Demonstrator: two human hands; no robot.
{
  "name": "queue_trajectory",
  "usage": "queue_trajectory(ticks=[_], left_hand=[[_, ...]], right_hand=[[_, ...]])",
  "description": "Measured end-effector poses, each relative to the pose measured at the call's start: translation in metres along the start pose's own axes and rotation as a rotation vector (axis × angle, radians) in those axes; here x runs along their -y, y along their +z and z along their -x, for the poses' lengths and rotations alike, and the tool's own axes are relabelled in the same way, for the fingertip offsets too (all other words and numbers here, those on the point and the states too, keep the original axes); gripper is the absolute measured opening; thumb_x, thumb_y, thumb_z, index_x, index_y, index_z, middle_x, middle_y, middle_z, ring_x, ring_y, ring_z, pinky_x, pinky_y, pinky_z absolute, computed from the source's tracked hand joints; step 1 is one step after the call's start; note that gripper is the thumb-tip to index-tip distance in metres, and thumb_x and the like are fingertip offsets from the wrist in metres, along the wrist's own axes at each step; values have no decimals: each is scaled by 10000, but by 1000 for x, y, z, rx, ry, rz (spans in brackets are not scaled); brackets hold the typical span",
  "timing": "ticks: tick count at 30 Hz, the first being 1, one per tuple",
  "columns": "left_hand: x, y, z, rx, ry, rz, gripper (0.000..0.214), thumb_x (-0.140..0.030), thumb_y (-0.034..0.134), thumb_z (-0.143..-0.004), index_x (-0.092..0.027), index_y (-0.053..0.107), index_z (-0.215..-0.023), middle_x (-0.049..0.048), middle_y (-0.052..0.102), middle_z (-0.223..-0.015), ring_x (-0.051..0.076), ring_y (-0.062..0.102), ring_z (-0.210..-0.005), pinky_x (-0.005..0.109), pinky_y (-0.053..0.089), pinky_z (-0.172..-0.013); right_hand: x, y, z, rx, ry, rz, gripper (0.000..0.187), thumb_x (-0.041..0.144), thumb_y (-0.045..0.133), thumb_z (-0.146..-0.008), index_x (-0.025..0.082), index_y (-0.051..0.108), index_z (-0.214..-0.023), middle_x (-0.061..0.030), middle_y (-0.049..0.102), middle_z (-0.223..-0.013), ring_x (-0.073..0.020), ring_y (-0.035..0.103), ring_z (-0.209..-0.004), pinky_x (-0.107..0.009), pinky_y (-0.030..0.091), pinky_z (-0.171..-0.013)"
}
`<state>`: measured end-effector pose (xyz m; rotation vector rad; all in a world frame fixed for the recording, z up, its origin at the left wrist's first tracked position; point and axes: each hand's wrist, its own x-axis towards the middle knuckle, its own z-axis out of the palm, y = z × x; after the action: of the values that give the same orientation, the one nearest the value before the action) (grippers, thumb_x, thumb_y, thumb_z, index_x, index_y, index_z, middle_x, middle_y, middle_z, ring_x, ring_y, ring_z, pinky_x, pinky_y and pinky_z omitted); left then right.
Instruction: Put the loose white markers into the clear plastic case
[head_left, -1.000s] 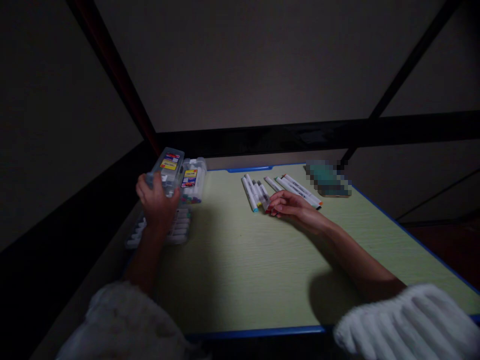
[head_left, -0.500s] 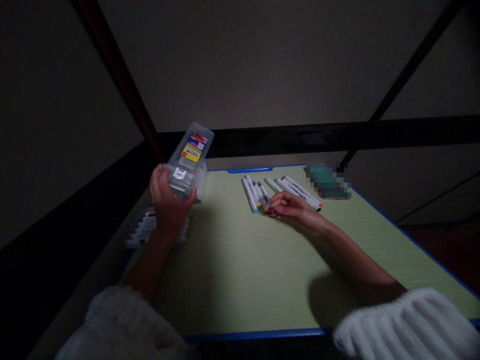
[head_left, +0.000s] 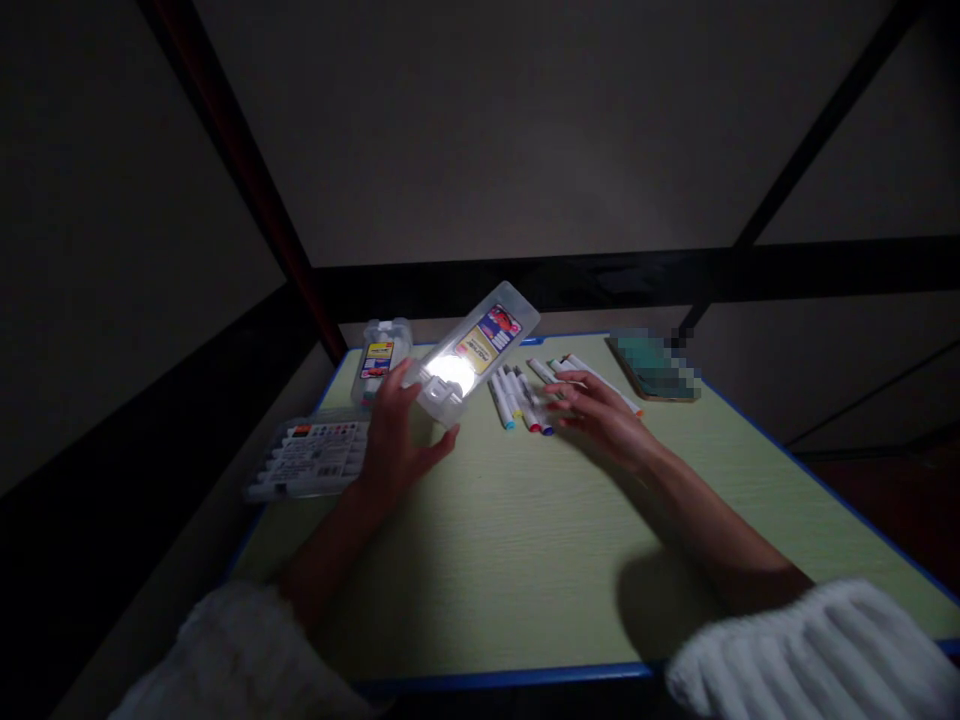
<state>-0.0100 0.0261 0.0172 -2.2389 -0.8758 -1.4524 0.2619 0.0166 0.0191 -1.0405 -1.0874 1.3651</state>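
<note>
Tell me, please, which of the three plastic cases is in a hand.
The tilted, rightmost case: the left hand grips it. The rear-left case and the near-left case are not held.

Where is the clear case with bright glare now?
In the head view, the clear case is near the middle, held in the left hand, its lower end left of the loose markers.

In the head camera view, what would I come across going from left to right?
Flat marker case with a white label, labelled case at the back, tilted clear case, right hand, blurred green flat object.
</note>
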Motion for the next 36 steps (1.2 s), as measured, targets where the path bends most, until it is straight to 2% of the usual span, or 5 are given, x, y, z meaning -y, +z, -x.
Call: queue_trajectory(ticks=[7,18,27,30,36], left_hand=[[-20,7,5,122,102,126,765,-272,695,-667,-260,248,-1287,132,361,-1352,285,404,-1228,470,429,-948],[-26,12,10,211,185,244,795,-235,686,-678,-248,213,-1316,160,369,-1344,288,393,-1242,464,459,-910],[-20,14,12,301,192,299,838,-250,674,-693,-233,175,-1365,176,324,-1386,304,320,-1295,481,399,-977],[-16,13,13,321,109,286,772,-274,621,-758,-236,163,-1379,164,259,-1431,293,266,-1327,479,361,-1013],[-10,15,15,203,-251,308,532,-349,487,-865,-232,277,-1340,122,304,-1425,246,302,-1315,452,315,-1052]], right_hand=[[0,-8,-7,-233,-77,-216,332,452,689,-655,319,550,-926,37,611,-1013,-131,597,-892,-272,478,-744],[3,-11,-8,-198,-180,-182,349,460,675,-638,271,588,-918,19,602,-810,-99,507,-584,-209,379,-437],[1,-15,-7,-210,-192,-79,385,361,728,-600,291,613,-961,7,655,-904,-151,593,-691,-288,483,-562],[0,-15,-6,-221,-181,-47,373,388,712,-615,271,616,-956,-8,653,-936,-158,595,-696,-292,484,-555],[0,-5,-4,-161,-154,-100,392,376,736,-578,240,639,-932,-10,670,-916,-147,613,-703,-285,502,-625]])
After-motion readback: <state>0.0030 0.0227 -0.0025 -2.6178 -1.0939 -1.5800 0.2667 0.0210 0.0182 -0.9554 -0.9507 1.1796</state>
